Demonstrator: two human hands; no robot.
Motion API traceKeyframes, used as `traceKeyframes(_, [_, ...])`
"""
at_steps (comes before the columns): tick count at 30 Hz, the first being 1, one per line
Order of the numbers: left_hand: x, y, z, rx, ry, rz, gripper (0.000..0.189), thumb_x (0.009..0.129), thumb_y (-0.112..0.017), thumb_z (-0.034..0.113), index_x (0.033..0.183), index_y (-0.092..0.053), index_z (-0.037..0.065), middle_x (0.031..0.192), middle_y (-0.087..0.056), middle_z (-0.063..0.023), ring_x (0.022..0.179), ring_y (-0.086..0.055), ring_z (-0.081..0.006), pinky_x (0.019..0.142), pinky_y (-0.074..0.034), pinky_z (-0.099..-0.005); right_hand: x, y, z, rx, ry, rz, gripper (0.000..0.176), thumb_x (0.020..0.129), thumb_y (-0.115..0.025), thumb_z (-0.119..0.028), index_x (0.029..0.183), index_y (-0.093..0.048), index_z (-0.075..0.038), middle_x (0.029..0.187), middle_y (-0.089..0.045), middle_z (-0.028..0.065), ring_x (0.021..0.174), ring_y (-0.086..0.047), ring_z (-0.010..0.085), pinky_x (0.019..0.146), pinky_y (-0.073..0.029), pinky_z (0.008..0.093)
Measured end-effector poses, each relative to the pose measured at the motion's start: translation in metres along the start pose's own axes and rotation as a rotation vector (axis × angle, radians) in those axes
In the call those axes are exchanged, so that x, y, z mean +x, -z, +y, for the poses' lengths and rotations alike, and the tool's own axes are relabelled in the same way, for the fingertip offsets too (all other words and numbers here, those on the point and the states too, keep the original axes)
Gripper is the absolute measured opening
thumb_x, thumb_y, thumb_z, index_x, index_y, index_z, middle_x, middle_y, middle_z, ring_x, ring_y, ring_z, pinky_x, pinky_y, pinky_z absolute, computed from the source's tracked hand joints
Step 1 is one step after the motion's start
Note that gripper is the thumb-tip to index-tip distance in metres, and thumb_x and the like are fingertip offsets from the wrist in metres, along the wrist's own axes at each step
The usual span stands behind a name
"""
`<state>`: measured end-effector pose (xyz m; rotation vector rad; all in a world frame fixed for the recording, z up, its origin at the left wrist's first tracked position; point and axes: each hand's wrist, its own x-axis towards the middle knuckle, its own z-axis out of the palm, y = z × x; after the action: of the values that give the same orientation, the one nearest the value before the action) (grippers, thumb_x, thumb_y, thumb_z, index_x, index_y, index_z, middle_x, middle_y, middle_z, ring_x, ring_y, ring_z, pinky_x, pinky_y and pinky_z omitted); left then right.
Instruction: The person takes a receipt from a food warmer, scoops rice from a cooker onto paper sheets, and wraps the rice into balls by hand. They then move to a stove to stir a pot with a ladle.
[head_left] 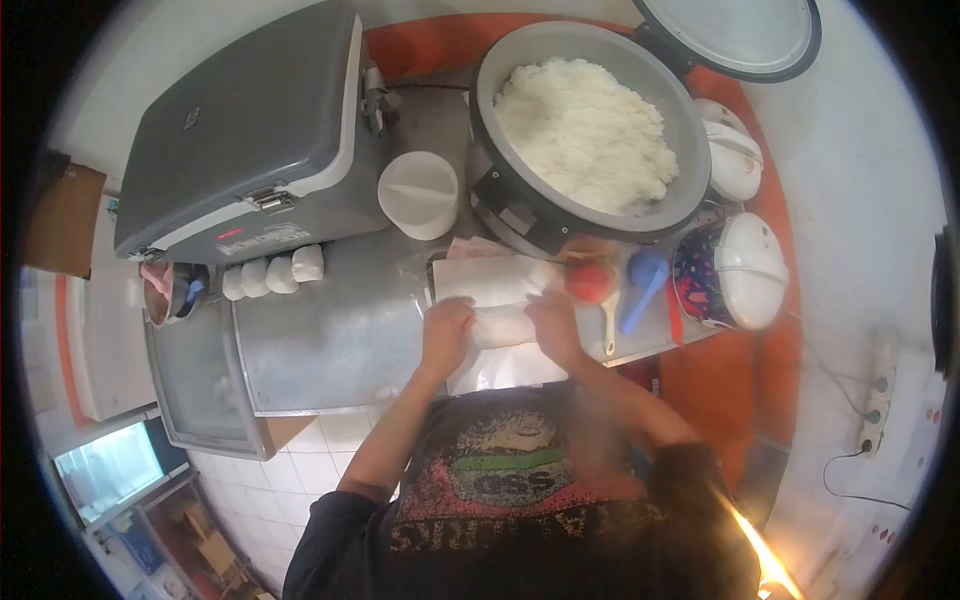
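Both hands are at a sheet of white paper (485,280) on the metal counter. My left hand (447,335) has its fingers closed on the left end of a white paper roll (503,327). The roll's right end is gripped by my right hand (553,325). More pale sheet (510,368) lies below the roll, near the counter's front edge. What the paper wraps, if anything, is hidden. Right of my right hand are a red scoop (590,283) and a blue scoop (645,278). Behind the paper stands a large cooker (488,150) holding white rice (590,135).
A grey cooler box (240,130) stands at the back left, with several white wrapped bundles (275,274) in front of it. Beside it is a white container (419,205). A patterned jar (735,270) with a white lid stands at the right, and a basket (172,292) at the left.
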<state>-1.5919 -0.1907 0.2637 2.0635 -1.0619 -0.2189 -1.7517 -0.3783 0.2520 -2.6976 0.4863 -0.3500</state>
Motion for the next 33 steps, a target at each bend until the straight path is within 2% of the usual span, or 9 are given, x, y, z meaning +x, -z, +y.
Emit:
traceKeyframes(4, [-0.009,-0.012,0.006,-0.051,0.324,-0.112,0.006,0.089,-0.063,0.009,0.092,-0.066,0.005,0.087,-0.068,-0.0156,0.089,-0.063,-0.0373,0.080,-0.047,-0.0458,0.003,-0.007,-0.013,0.032,-0.227,-0.206,0.019,0.083,-0.058,-0.009,0.097,-0.069,-0.005,0.094,-0.067,0.0141,0.097,-0.061,0.0312,0.084,-0.046,0.0446])
traceKeyframes(7, [-0.009,-0.022,0.001,-0.087,0.307,-0.045,0.007,0.087,-0.062,0.009,0.090,-0.065,0.004,0.087,-0.066,-0.0172,0.089,-0.062,-0.0371,0.078,-0.047,-0.0460,0.000,-0.031,-0.009,0.158,-0.204,-0.052,0.013,0.084,-0.057,-0.010,0.091,-0.067,-0.005,0.094,-0.066,0.0139,0.096,-0.061,0.0319,0.079,-0.046,0.0450])
traceKeyframes(13, [-0.008,-0.009,0.005,0.233,-0.095,-0.110,0.012,0.078,-0.060,0.006,0.088,-0.066,0.007,0.094,-0.061,-0.0103,0.092,-0.057,-0.0311,0.081,-0.047,-0.0412,-0.013,-0.046,-0.003,0.027,-0.170,-0.028,0.017,0.083,-0.059,-0.009,0.099,-0.065,-0.007,0.099,-0.064,0.0118,0.098,-0.061,0.0325,0.084,-0.047,0.0475])
traceKeyframes(19, [-0.025,0.012,0.017,0.359,-0.128,-0.230,0.022,0.079,-0.061,0.011,0.098,-0.072,0.009,0.098,-0.060,-0.0081,0.097,-0.055,-0.0294,0.088,-0.043,-0.0431,-0.028,0.013,-0.021,-0.058,0.104,0.094,0.026,0.081,-0.060,-0.007,0.105,-0.071,-0.008,0.104,-0.069,0.0085,0.108,-0.061,0.0298,0.090,-0.040,0.0520])
traceKeyframes(22, [-0.037,0.006,0.004,0.399,-0.194,-0.254,0.026,0.081,-0.063,0.017,0.104,-0.073,0.008,0.100,-0.061,-0.0082,0.100,-0.054,-0.0296,0.090,-0.041,-0.0455,-0.047,-0.008,-0.011,-0.047,-0.022,0.047,0.040,0.080,-0.059,-0.006,0.119,-0.068,-0.010,0.110,-0.072,0.0035,0.109,-0.061,0.0259,0.090,-0.039,0.0493])
traceKeyframes(25, [-0.025,0.001,-0.019,0.299,-0.215,-0.303,0.024,0.082,-0.064,0.018,0.104,-0.074,0.012,0.103,-0.064,-0.0065,0.102,-0.053,-0.0294,0.091,-0.040,-0.0458,-0.021,0.007,-0.003,-0.053,-0.239,-0.375,0.041,0.082,-0.057,-0.007,0.122,-0.064,-0.010,0.095,-0.074,0.0035,0.108,-0.063,0.0242,0.089,-0.039,0.0458])
traceKeyframes(29, [0.009,-0.014,-0.036,0.270,0.036,-0.567,0.017,0.082,-0.065,0.019,0.095,-0.075,0.018,0.106,-0.067,-0.0022,0.103,-0.054,-0.0288,0.091,-0.038,-0.0474,0.008,-0.018,0.008,0.124,-0.387,-0.234,0.036,0.081,-0.059,-0.002,0.115,-0.061,-0.009,0.076,-0.064,0.0057,0.095,-0.064,0.0314,0.077,-0.043,0.0485])
traceKeyframes(31, [0.021,-0.017,-0.016,0.331,0.171,-0.543,0.013,0.083,-0.064,0.018,0.090,-0.074,0.018,0.103,-0.066,-0.0034,0.101,-0.054,-0.0286,0.090,-0.038,-0.0467,0.025,-0.023,0.001,-0.109,-0.291,-0.159,0.030,0.080,-0.059,-0.002,0.110,-0.063,-0.008,0.074,-0.065,0.0077,0.089,-0.065,0.0340,0.078,-0.046,0.0492])
traceKeyframes(33, [0.028,-0.014,0.002,0.395,0.159,-0.422,0.010,0.083,-0.063,0.018,0.087,-0.072,0.017,0.099,-0.064,-0.0047,0.099,-0.055,-0.0281,0.087,-0.039,-0.0456,0.039,-0.023,-0.001,-0.247,-0.208,-0.139,0.020,0.081,-0.057,-0.004,0.100,-0.066,-0.006,0.090,-0.068,0.0155,0.088,-0.066,0.0369,0.081,-0.050,0.0458])
